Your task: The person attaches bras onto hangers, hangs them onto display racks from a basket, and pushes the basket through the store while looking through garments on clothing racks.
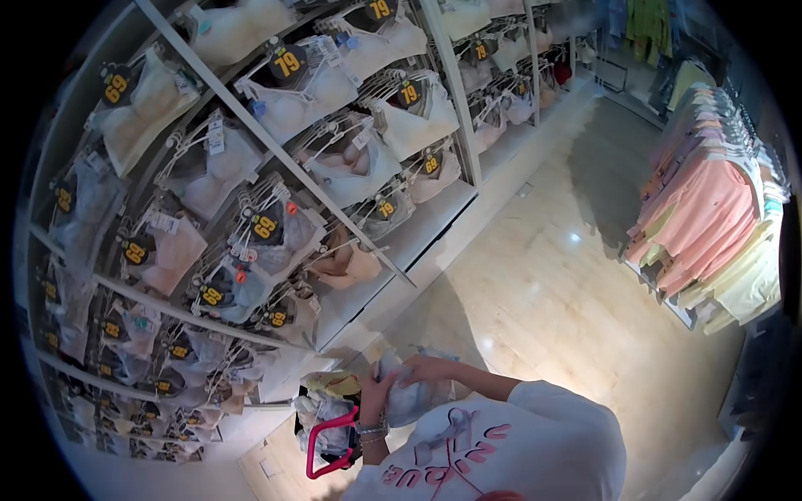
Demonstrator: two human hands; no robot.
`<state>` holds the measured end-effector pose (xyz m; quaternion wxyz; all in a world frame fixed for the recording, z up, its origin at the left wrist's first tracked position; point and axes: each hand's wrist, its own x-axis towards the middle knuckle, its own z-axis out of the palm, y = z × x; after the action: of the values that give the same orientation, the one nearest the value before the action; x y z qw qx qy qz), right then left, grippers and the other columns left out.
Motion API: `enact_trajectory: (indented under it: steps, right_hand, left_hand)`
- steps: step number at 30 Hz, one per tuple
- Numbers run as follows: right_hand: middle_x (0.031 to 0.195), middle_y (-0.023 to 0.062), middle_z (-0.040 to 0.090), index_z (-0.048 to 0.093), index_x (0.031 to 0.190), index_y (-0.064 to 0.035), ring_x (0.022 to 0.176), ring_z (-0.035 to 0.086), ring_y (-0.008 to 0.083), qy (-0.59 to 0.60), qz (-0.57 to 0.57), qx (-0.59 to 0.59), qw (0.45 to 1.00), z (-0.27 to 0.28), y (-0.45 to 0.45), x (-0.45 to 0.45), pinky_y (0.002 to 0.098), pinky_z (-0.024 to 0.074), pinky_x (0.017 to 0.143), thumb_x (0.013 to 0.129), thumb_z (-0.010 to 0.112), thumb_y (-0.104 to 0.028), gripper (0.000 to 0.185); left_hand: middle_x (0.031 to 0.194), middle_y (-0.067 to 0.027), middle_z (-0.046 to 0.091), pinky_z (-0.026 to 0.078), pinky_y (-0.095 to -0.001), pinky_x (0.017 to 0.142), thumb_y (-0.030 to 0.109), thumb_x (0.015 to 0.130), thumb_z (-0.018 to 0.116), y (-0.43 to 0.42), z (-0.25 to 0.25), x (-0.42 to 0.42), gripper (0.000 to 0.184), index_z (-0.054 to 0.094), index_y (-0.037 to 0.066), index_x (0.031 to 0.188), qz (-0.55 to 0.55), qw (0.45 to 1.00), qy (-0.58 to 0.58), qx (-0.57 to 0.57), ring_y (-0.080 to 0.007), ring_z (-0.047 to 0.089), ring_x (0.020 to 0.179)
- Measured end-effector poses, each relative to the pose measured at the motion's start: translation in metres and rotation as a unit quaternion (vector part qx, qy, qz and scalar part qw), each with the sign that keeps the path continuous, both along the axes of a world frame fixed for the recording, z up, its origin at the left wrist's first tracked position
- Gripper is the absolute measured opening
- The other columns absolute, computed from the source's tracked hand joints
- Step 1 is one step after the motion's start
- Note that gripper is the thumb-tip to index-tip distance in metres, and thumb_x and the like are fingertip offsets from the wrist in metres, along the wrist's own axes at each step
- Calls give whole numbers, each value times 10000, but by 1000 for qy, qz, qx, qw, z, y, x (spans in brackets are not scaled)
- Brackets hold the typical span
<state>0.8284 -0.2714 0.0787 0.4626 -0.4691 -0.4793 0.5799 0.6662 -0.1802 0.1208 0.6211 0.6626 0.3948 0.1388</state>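
In the head view, the left hand and right hand, close together, both grip a pale garment in front of the white shirt, just beside the pink-handled basket of clothes.

White shelving, hanging bras, numbered round tags, pink hanging tops, pale floor
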Motion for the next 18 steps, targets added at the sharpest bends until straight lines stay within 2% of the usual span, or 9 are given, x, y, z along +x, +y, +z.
enact_trajectory:
  steps: [2,5,8,12,15,18]
  right_hand:
    - [955,66,653,638,1037,10,884,577,141,71,14,7,997,17,-17,10,285,448,776,750,724,-309,437]
    - [962,57,654,642,1039,5,877,582,131,85,5,-2,996,3,-23,15,276,449,783,748,731,-299,431]
    - [969,52,654,641,1039,14,878,591,127,102,13,-13,995,-8,-26,26,275,451,803,746,738,-279,426]
    - [950,43,655,634,1025,25,893,594,128,177,6,-18,984,2,-50,37,268,451,825,746,745,-258,413]
    - [952,46,654,634,1022,20,889,591,130,219,9,-36,975,15,-66,42,271,452,816,746,746,-257,406]
    - [951,38,651,634,1024,17,871,580,119,159,21,-14,987,14,-72,47,269,452,799,738,754,-264,418]
  left_hand:
    - [974,-68,631,477,-266,753,153,783,706,-3,-5,-2,403,564,-18,1118,7,999,-23,-23,-136,589,866]
    - [1004,-62,632,474,-260,779,148,771,716,-8,34,11,421,563,-14,1129,-91,995,36,-33,-130,587,890]
    - [1013,-61,637,472,-264,793,126,752,727,14,16,5,437,566,-3,1138,-162,986,22,-45,-126,593,894]
    - [998,-49,644,466,-270,804,81,731,726,5,12,12,416,586,2,1114,-204,970,-27,-127,-125,602,883]
    - [995,-44,649,465,-271,807,92,738,720,-12,11,23,391,597,1,1098,-176,971,-54,-151,-124,604,881]
    - [987,-38,652,464,-272,805,102,745,717,-28,20,31,368,606,4,1082,-146,968,-90,-184,-122,605,882]
